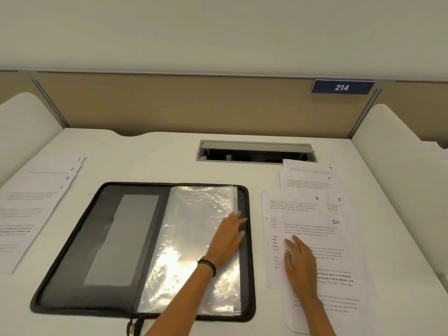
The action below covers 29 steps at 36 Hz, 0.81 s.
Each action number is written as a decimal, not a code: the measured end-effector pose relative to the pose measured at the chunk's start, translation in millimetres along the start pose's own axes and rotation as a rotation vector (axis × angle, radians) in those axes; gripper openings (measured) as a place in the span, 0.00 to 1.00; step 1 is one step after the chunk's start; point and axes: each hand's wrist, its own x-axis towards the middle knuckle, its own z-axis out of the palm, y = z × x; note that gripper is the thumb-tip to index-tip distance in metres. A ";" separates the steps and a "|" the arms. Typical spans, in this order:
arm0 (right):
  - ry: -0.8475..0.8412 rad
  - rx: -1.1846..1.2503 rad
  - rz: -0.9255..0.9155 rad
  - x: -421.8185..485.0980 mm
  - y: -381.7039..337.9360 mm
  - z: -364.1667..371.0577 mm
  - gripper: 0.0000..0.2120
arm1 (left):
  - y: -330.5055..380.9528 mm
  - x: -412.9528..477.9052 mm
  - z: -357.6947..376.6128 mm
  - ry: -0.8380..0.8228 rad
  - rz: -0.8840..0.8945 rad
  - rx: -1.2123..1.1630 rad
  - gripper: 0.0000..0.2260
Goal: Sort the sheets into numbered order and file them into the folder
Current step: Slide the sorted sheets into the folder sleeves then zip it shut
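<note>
- Storage: black zip-edged fabric folder (106, 238), open flat at mid-worktop, with clear crinkled plastic sleeves (194, 209) stacked on its right half.
- Left hand (228, 238): fingers straight, resting flat on the sleeves near their right edge, gripping nothing.
- Right hand (300, 260): flat, palm down on white printed sheet 10 (329, 241), holding nothing.
- Loose pages: sheets 6 to 9 (308, 183) overlap beyond sheet 10, right of the folder. Sheets 1 to 4 (36, 202) are fanned at the far left.
- Handling, as I judge it: the paper is light, limp and slides easily, so I'd lift it by a corner. The sleeves look slick and floppy, and I cannot make out where they open.
- Room: bare white worktop (150, 161) lies between the folder and each pile. The grey recessed cable hatch (254, 154) sits beyond, and curved white side panels (26, 122) close both flanks.
</note>
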 end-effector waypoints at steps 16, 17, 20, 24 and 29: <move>-0.035 0.117 -0.011 33.6 5.8 -15.8 0.10 | 34.2 63.3 43.0 -0.127 -0.140 -0.055 0.24; -0.042 0.136 -0.012 36.7 7.2 -17.4 0.09 | 35.6 65.9 43.7 -0.089 -0.157 -0.074 0.23; -0.056 0.263 0.019 47.4 9.0 -23.0 0.11 | 36.9 74.3 44.1 0.005 -0.210 -0.167 0.22; -0.048 0.393 0.056 68.5 9.1 -30.0 0.12 | 40.3 89.8 45.7 0.051 -0.315 -0.361 0.22; -0.203 0.333 -0.029 95.2 16.4 -28.0 0.19 | 38.5 107.4 52.5 0.050 -0.419 -0.542 0.24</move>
